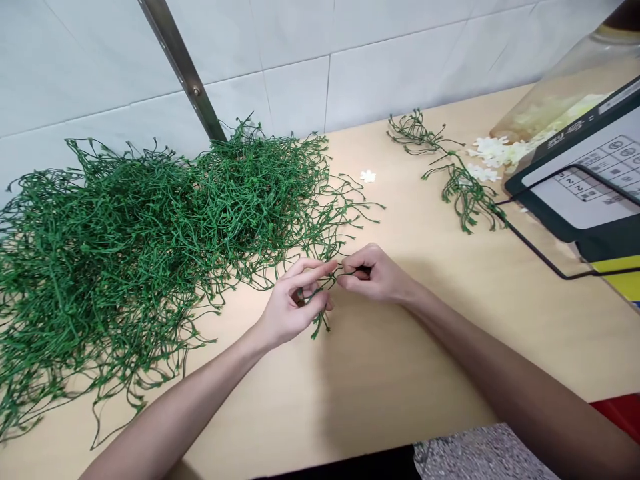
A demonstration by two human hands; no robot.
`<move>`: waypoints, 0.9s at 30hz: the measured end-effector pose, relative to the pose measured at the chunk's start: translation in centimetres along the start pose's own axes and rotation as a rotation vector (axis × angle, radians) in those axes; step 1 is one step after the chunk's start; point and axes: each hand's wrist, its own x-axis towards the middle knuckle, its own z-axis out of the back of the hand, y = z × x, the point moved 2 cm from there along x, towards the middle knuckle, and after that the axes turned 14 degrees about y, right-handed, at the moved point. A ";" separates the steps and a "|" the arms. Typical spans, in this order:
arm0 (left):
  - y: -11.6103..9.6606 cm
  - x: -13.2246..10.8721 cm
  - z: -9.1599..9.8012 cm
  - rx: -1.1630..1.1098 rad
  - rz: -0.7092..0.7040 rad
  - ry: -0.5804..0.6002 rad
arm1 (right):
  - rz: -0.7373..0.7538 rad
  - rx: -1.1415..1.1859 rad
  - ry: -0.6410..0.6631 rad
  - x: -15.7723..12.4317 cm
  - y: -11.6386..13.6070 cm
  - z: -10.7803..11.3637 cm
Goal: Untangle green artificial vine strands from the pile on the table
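Observation:
Both of my hands meet over the middle of the table, on a thin green plastic flower stem (321, 323) with branching tips. My left hand (295, 300) holds it between thumb and fingers, the index finger stretched along it; some of its sprigs hang below that hand. My right hand (373, 275) is curled closed, pinching the stem's other side at the fingertips. Just beyond and to the left of them spreads a big tangled heap of the same green stems (165, 220). Where the fingers overlap the sprig, its exact shape is hidden.
A small white artificial flower (367, 176) lies behind my hands. At the right are loose green sprigs (467, 193), white petals (493, 152), a clear container (550, 100), a dark-framed label board (590, 173) and a black wire frame (537, 257). A metal upright (183, 67) stands against the tiled wall.

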 end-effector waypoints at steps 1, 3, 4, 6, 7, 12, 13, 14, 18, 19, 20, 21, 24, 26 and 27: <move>0.0 0.0 0.0 -0.005 0.000 0.004 | 0.005 -0.005 0.002 0.0 0.0 0.0; 0.2 0.0 0.0 -0.016 -0.007 0.006 | 0.009 -0.014 0.004 -0.1 -0.1 0.0; 0.2 0.0 0.0 -0.019 -0.011 0.005 | 0.010 -0.019 0.002 -0.1 -0.2 0.0; 0.3 0.1 0.0 -0.021 -0.018 0.004 | 0.023 -0.027 -0.007 -0.1 -0.2 -0.1; 0.3 0.1 0.0 -0.019 -0.018 0.008 | 0.032 -0.031 -0.011 -0.1 -0.3 -0.1; 0.5 0.2 0.0 -0.013 -0.006 0.016 | 0.039 -0.040 -0.023 -0.1 -0.3 -0.1; 0.5 0.2 0.0 -0.012 -0.005 0.014 | 0.038 -0.035 -0.018 -0.1 -0.3 0.0; 0.6 0.2 0.1 -0.010 -0.005 0.013 | 0.042 -0.029 -0.010 -0.2 -0.3 0.1; 0.6 0.0 0.1 0.002 -0.006 0.011 | 0.060 -0.026 0.020 -0.3 -0.2 0.2; 0.6 0.0 0.1 0.002 -0.005 0.011 | 0.061 -0.033 0.018 -0.3 -0.2 0.2; 0.6 0.0 0.1 0.002 -0.002 0.013 | 0.060 -0.041 0.013 -0.3 -0.2 0.2; 0.6 0.0 0.1 0.002 0.002 0.015 | 0.060 -0.049 0.006 -0.3 -0.2 0.1; 0.5 0.2 0.1 0.015 0.016 0.025 | 0.066 -0.079 -0.004 -0.2 -0.3 -0.1; 0.3 0.3 0.1 0.021 0.020 0.023 | 0.063 -0.091 -0.006 -0.2 -0.4 -0.1; 0.3 0.3 0.2 0.023 0.026 0.014 | 0.052 -0.088 -0.013 -0.2 -0.5 0.0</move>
